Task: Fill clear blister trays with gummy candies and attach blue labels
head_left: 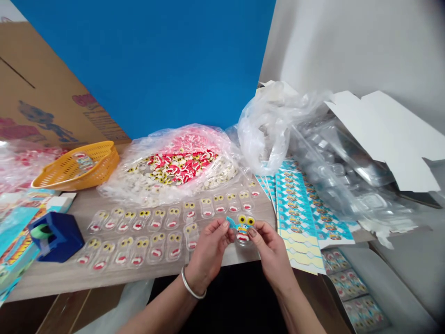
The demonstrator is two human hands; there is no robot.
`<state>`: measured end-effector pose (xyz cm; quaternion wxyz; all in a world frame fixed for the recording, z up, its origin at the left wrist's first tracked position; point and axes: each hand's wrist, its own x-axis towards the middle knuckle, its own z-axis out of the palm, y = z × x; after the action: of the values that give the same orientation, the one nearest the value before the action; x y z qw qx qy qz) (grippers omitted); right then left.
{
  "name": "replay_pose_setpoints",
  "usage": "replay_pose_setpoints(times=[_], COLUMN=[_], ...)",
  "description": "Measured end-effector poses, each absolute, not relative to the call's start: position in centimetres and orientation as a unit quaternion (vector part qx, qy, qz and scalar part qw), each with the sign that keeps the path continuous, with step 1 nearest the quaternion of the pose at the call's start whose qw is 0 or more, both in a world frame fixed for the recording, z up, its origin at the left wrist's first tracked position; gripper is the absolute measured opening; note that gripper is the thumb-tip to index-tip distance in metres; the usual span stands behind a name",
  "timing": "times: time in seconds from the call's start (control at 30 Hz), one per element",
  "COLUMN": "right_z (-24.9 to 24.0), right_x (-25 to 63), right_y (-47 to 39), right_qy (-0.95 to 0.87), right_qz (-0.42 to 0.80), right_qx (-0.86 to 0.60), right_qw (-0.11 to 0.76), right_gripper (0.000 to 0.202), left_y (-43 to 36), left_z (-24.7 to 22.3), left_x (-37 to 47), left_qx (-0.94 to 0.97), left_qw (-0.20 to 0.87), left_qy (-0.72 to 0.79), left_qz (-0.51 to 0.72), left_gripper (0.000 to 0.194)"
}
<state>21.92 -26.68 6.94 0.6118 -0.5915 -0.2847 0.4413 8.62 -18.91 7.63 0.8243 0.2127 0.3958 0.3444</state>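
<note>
Near the table's front edge, my left hand [212, 246] pinches the left end of a blue printed label [232, 223]. My right hand [270, 243] grips a small clear plastic pack [243, 234] with yellow eyes and a red-and-white mouth inside; its thumb presses on the right part of the label. The label lies across the middle of the pack. To the left, two rows of similar clear packs [157, 246] lie on the wooden table [45, 278]. Sheets of blue labels [295, 202] are just right of my hands.
Behind the packs sits an open plastic bag [181, 162] of loose eyes and mouths. An orange basket [99, 160] and a blue tape dispenser [64, 236] stand left. Clear plastic shells [342, 171] are piled right, beside white card [385, 134].
</note>
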Motion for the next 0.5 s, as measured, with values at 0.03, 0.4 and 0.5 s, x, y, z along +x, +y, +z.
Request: replay_pose_setpoints(times=[0.03,0.4,0.5], right_z=[6.9,6.1,4.4], right_x=[21.8,20.6,20.1], right_y=[-26.7,-26.5,-26.1], right_qy=[-0.284,-0.298,-0.293], right_qz=[0.449,0.461,0.441], right_qx=[-0.585,-0.606,-0.623], right_qw=[0.613,0.576,0.576], right_gripper=[0.027,0.033,0.035], left_y=[-19.0,-19.1,-19.5], left_z=[7.7,8.2,7.7], left_x=[8.6,7.7,7.3], left_qx=[0.194,0.187,0.2], left_qw=[0.833,0.886,0.842], left_qy=[0.397,0.377,0.38], left_qz=[0.333,0.192,0.326], left_gripper=[0.024,0.032,0.029])
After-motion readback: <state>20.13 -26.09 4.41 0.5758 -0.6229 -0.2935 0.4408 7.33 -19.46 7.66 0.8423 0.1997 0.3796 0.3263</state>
